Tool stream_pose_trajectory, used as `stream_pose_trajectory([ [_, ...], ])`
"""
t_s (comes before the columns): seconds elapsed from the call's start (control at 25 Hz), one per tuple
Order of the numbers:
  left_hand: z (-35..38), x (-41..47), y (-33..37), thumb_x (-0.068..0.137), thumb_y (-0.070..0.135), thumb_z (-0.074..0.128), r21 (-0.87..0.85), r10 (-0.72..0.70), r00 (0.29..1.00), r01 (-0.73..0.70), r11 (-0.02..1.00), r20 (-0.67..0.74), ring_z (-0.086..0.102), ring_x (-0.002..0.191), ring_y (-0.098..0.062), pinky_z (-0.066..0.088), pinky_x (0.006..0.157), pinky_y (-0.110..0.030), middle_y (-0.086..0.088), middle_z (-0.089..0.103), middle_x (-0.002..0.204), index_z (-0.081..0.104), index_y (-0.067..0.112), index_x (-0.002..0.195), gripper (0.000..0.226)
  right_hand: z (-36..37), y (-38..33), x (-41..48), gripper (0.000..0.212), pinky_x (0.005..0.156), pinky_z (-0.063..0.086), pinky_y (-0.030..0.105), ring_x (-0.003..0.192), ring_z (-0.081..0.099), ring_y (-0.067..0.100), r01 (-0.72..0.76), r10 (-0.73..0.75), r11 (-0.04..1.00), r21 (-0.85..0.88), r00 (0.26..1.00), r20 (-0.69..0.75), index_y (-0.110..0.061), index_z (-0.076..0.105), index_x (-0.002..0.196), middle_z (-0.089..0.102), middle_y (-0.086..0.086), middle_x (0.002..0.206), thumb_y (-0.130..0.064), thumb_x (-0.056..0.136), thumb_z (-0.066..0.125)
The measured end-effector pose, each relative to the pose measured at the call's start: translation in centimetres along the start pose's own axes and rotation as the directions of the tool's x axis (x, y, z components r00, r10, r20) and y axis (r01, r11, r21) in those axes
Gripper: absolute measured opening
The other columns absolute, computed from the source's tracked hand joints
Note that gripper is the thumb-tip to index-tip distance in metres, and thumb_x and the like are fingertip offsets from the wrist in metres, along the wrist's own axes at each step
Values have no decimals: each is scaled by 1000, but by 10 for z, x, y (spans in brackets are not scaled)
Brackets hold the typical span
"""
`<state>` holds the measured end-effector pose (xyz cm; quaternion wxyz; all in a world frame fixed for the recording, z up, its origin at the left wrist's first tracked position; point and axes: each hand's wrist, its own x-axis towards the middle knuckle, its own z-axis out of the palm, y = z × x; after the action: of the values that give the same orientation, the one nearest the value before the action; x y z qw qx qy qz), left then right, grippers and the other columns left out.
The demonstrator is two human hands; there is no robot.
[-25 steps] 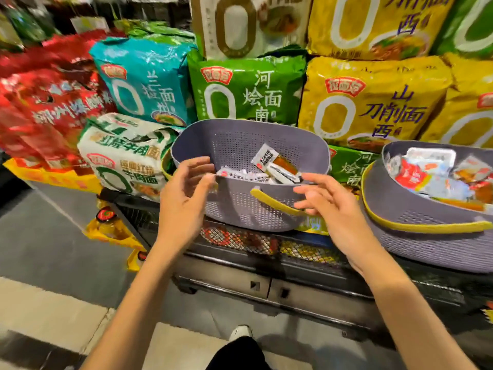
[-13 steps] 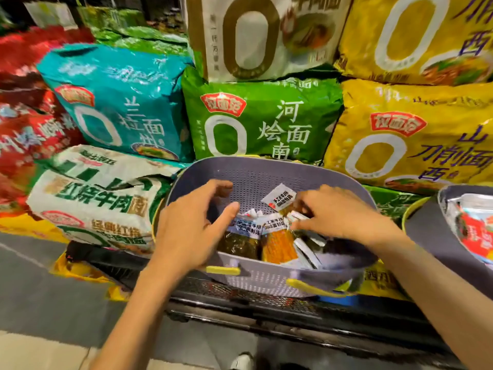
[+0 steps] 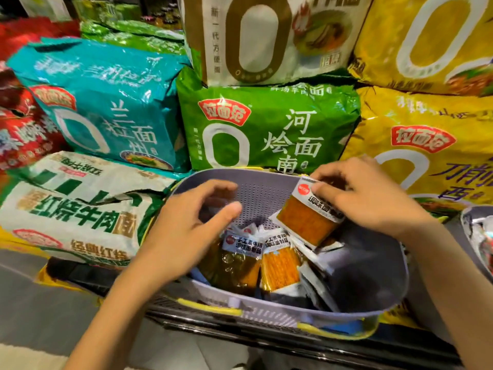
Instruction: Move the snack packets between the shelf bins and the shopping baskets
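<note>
A grey perforated shopping basket (image 3: 373,279) with yellow handles stands in front of me on a black wire shelf. Several small snack packets (image 3: 277,263) with white labels lie in its bottom. My right hand (image 3: 368,198) pinches the white top of one orange snack packet (image 3: 306,222) and holds it lifted above the pile, inside the basket. My left hand (image 3: 184,236) hovers over the basket's left side with its fingers loosely curled and holds nothing.
Large noodle multipacks are stacked behind the basket: teal (image 3: 106,102), green (image 3: 266,124), yellow (image 3: 426,145), and a white-green one (image 3: 74,209) to the left. A second grey basket (image 3: 477,231) with packets shows at the right edge. Grey floor lies below left.
My view has moved closer over the basket. My right hand has taken hold of one orange packet and lifted it off the pile. My left hand has moved over the basket's left side.
</note>
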<state>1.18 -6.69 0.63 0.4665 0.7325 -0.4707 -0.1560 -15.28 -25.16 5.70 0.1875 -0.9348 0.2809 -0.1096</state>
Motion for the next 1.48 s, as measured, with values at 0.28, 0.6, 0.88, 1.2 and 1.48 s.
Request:
stream_pose_trajectory([
  [0.28, 8, 40, -10, 77, 25, 71, -313, -30, 916, 168, 935, 401, 68, 93, -9, 54, 82, -25, 2, 73, 100, 67, 14, 105, 31, 26, -17, 26, 10, 67, 50, 16, 71, 64, 2, 60, -208, 690, 722, 971, 118, -21, 69, 82, 72, -7, 75, -12, 82, 64],
  [0.6, 4, 40, -12, 86, 8, 54, -505, -125, 962, 235, 830, 242, 67, 93, -6, 53, 77, -18, 4, 71, 102, 61, 11, 109, 24, 29, 4, 7, 49, 69, 48, 30, 76, 63, 14, -84, 193, 965, -249, 871, 451, -13, 67, 83, 68, 0, 80, -62, 78, 59],
  [0.88, 3, 41, -11, 93, 2, 47, -512, -180, 961, 264, 818, 208, 66, 91, -2, 52, 77, -15, 4, 69, 104, 59, 10, 114, 25, 14, 17, 13, 15, 72, 41, 30, 92, 59, 24, 33, 157, 912, -410, 893, 422, -19, 53, 78, 63, 9, 97, -25, 92, 51],
  [1.2, 2, 45, -14, 96, 13, 47, -519, -280, 941, 339, 785, 191, 65, 96, -13, 50, 87, -29, 8, 73, 96, 66, 20, 101, 21, -24, -1, 19, 12, 62, 53, 22, 69, 68, 14, -214, -155, 753, 622, 861, 485, -9, 71, 86, 74, 8, 80, -17, 79, 65],
  [1.48, 1, 38, -5, 67, 20, 73, -458, -181, 942, 298, 838, 282, 68, 95, -11, 55, 78, -21, 0, 71, 105, 63, 16, 110, 44, 21, -32, 46, 16, 63, 49, 23, 59, 57, 6, -2, 56, 881, 473, 993, -99, -20, 69, 70, 68, -2, 68, -20, 65, 84],
])
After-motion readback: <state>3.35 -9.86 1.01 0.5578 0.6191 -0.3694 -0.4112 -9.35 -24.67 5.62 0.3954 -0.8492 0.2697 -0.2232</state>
